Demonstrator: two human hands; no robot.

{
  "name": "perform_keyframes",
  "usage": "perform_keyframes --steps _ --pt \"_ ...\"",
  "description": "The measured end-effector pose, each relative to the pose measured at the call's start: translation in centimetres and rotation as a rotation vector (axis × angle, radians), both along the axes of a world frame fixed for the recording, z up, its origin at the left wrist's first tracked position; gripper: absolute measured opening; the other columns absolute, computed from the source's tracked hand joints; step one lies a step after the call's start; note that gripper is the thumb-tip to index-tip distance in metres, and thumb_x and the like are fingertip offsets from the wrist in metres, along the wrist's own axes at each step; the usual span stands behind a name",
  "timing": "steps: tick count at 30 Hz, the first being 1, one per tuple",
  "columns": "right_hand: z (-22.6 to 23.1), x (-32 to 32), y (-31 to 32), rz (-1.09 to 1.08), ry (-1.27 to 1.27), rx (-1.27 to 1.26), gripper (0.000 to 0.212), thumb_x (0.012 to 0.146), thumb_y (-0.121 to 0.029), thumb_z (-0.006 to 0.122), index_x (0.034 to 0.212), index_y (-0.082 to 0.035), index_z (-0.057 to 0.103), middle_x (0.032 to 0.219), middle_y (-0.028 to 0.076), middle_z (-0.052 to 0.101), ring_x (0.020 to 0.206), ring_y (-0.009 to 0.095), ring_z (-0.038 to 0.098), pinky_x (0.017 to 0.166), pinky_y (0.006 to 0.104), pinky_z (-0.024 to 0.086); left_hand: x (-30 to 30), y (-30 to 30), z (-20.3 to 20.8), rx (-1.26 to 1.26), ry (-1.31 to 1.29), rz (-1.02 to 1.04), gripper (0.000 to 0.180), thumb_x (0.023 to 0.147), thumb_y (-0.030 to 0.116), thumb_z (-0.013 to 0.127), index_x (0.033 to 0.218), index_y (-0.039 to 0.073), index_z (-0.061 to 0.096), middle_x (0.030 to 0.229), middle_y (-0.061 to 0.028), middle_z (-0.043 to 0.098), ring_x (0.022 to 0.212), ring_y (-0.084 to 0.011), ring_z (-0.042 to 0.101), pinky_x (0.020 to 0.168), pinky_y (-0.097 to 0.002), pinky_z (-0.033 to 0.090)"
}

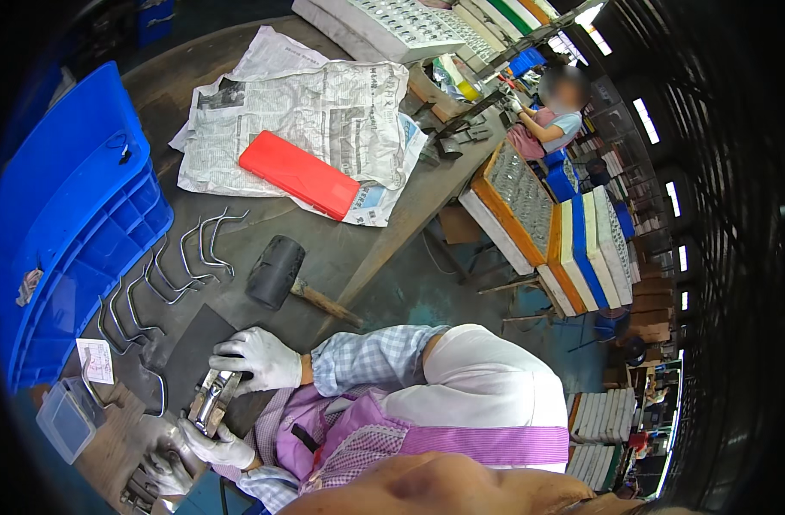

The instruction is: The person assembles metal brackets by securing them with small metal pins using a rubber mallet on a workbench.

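Observation:
My right hand [257, 360], in a white glove, is closed over one end of a small metal block-like fixture [211, 405] on the bench. At its other end my gloved left hand [217, 444] has its fingers against it. The fixture's exact kind is not clear. Beneath my right hand lies a dark flat sheet [193, 346]. A bent metal rod [157, 388] lies beside the fixture, and several more bent rods [159, 273] are laid out in a row. A black-headed mallet [275, 273] with a wooden handle rests near my right forearm.
A large blue bin [109, 219] stands left, near a clear plastic box [69, 418]. Newspaper [315, 112] bears a red case [298, 174]. A pale glove-like shape [167, 472] shows below. Stacked trays [530, 215] and a co-worker [557, 120] are off to the right.

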State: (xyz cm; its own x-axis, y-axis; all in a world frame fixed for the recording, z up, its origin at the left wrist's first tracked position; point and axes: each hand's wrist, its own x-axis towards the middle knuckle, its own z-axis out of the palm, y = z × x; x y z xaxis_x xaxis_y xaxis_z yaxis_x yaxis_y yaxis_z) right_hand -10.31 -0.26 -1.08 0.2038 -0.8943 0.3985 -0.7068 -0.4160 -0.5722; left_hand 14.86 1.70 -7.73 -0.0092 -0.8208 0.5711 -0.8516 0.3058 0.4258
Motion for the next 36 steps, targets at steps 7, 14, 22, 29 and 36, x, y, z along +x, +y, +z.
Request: perform_keyframes --steps 7,14,22,29,36 --pt "-0.4 -0.1 0.2 -0.009 -0.009 0.020 0.077 0.069 -0.045 0.086 0.137 -0.017 0.062 0.128 0.012 0.063 0.109 0.032 0.062 0.089 0.0470 0.049 -0.1 0.0 0.2 -0.023 -0.034 -0.005 0.083 0.105 0.066 0.039 0.142 -0.006 0.055 0.135 -0.0223 0.065 0.122 -0.0400 0.064 0.103 -0.0489 0.050" --pt "-0.4 -0.3 0.2 0.002 -0.021 0.019 0.076 0.069 -0.046 0.085 0.136 -0.016 0.063 0.127 0.012 0.064 0.108 0.033 0.062 0.088 0.0472 0.050 -0.1 0.3 -0.1 -0.003 -0.024 0.005 0.082 0.104 0.065 0.040 0.143 -0.005 0.055 0.137 -0.0221 0.064 0.124 -0.0391 0.063 0.104 -0.0483 0.049" --pt "0.3 0.0 0.1 -0.003 0.032 0.002 0.076 0.070 -0.046 0.085 0.135 -0.015 0.063 0.126 0.012 0.064 0.107 0.033 0.063 0.087 0.0469 0.051 -0.4 -0.1 0.6 -0.021 0.012 0.008 0.082 0.104 0.066 0.040 0.144 -0.004 0.055 0.137 -0.0204 0.064 0.123 -0.0394 0.063 0.103 -0.0488 0.050" --pt "0.2 0.7 -0.1 -0.016 0.092 -0.013 0.075 0.070 -0.046 0.086 0.134 -0.013 0.063 0.126 0.012 0.064 0.107 0.033 0.064 0.087 0.0475 0.052 -0.6 -0.4 1.6 -0.014 0.019 0.009 0.080 0.104 0.067 0.037 0.142 -0.001 0.056 0.132 -0.0192 0.066 0.118 -0.0401 0.064 0.098 -0.0515 0.051" --pt "0.5 1.2 0.1 -0.033 0.144 -0.059 0.073 0.070 -0.042 0.088 0.131 -0.009 0.064 0.126 0.012 0.066 0.103 0.031 0.066 0.087 0.0442 0.052 -0.7 -0.4 1.9 -0.021 0.065 -0.003 0.078 0.103 0.068 0.041 0.141 0.002 0.057 0.133 -0.0191 0.065 0.118 -0.0412 0.063 0.097 -0.0532 0.050"
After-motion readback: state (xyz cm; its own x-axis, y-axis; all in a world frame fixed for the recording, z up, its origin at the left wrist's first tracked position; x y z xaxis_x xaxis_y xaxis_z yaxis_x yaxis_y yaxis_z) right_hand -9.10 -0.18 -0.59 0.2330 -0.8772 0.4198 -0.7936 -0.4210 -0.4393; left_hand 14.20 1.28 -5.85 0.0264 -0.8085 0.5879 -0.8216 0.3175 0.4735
